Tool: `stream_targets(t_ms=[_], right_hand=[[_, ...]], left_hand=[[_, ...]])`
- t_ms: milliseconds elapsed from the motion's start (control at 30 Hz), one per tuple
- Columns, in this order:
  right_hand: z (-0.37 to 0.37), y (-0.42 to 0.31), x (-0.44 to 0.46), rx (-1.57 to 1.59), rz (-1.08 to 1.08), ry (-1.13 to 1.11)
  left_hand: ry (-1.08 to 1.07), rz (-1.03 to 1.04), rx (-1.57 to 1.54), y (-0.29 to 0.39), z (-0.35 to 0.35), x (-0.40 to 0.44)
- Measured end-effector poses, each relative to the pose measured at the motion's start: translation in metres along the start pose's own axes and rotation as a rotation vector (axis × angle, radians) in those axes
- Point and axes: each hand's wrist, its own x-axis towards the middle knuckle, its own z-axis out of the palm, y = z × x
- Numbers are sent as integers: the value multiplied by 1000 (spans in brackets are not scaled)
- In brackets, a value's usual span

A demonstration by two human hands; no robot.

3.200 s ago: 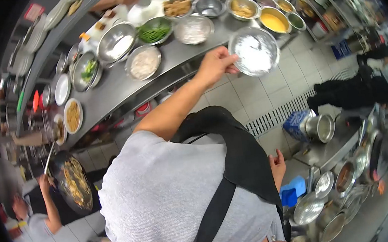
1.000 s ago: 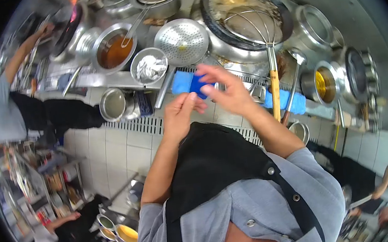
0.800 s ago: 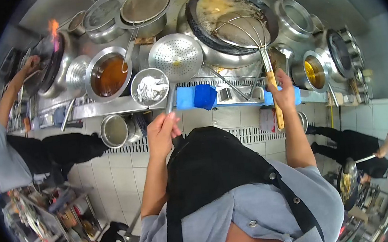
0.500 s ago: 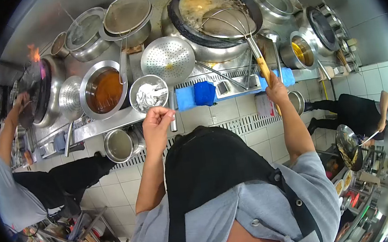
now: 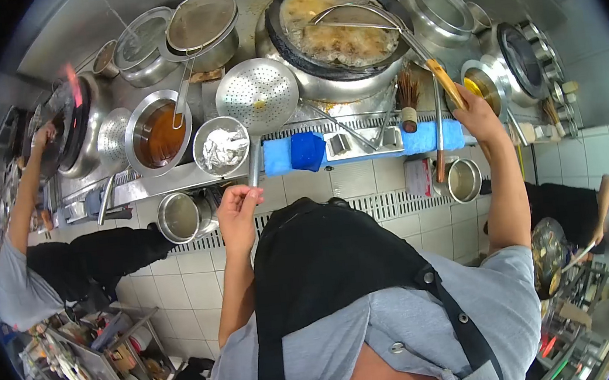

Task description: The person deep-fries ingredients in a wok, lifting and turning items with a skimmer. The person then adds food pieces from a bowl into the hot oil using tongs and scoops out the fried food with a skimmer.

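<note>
My right hand (image 5: 480, 114) is wrapped round the wooden handle of a wire strainer (image 5: 415, 39). The strainer's rim is tipped almost edge-on over a wok (image 5: 336, 34) of bubbling oil. Low on the left, my left hand (image 5: 239, 213) is closed, its thumb and fingertips pinching the handle end of a perforated ladle (image 5: 257, 91). That ladle's bowl rests on the counter left of the wok. Just beyond the left hand stands a metal bowl (image 5: 222, 148) holding a whitish, shiny substance.
A pot of reddish-brown liquid (image 5: 162, 138) sits left of the bowl. Blue cloths (image 5: 308, 151), a bamboo brush (image 5: 407, 101) and a long-handled ladle (image 5: 439, 131) lie along the front edge. At left, a co-worker's hand (image 5: 44, 133) is near a flame; another person holds a pan (image 5: 548, 257) at right.
The strainer has turned from face-on to nearly edge-on, uncovering the frying oil. My right hand has moved right. My left hand has shifted slightly down to the perforated ladle's handle end.
</note>
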Motion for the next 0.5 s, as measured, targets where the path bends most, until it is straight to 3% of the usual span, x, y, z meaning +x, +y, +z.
stream_targets(t_ms=[33,133,300,500], right_hand=[[-16,-20,-6,96,115,-70],[-22,22,13,403,188,-241],[-14,56,43,822,250,-332],[-21,74,70,1043,307,-589]], left_hand=[[30,-20,6,-4,9,-6],[82,-62,38,-26,37,-16],[132,-124,22,-71,79,-36],[256,-164,81,-79,112,-75]])
